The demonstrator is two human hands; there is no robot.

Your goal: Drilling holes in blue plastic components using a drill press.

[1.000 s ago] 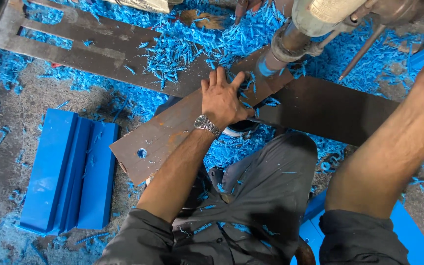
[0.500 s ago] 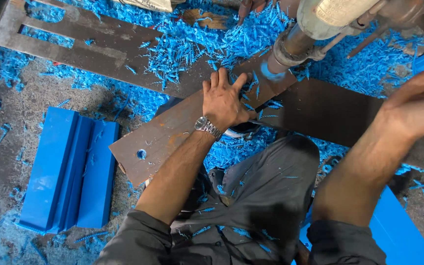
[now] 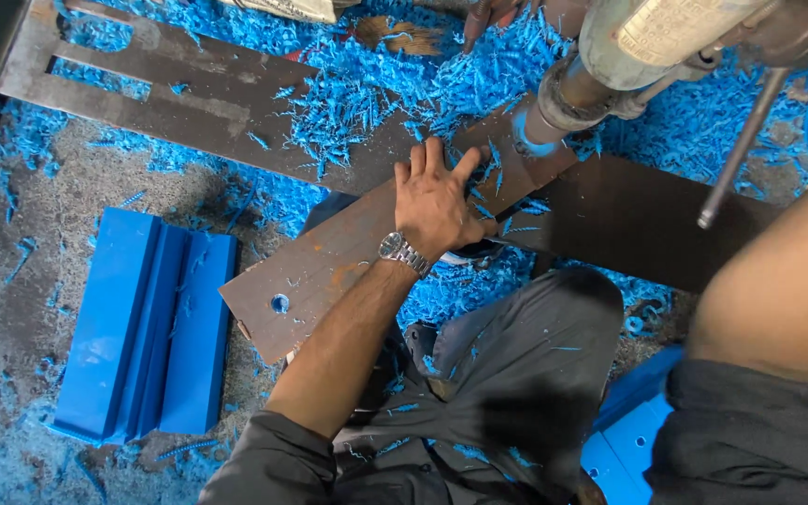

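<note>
Right arm raised since earlier; left hand (image 3: pixel 437 201) flat, fingers spread, pressing metal plate (image 3: pixel 329 271).

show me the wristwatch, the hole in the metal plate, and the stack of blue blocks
wristwatch (image 3: pixel 395 249), head view, on the dial.
hole in the metal plate (image 3: pixel 280 303), head view, at its centre.
stack of blue blocks (image 3: pixel 147 323), head view, middle block's top face.

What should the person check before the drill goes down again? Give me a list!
1. Left hand flat on the plate: ok.
2. Fingers away from the drill: not ok, they look close.
3. Right hand on the lever: cannot tell, hand is out of view.
4. Shavings cleared off the plate: not ok.
5. Other person's hand away from the drill: ok.
</note>
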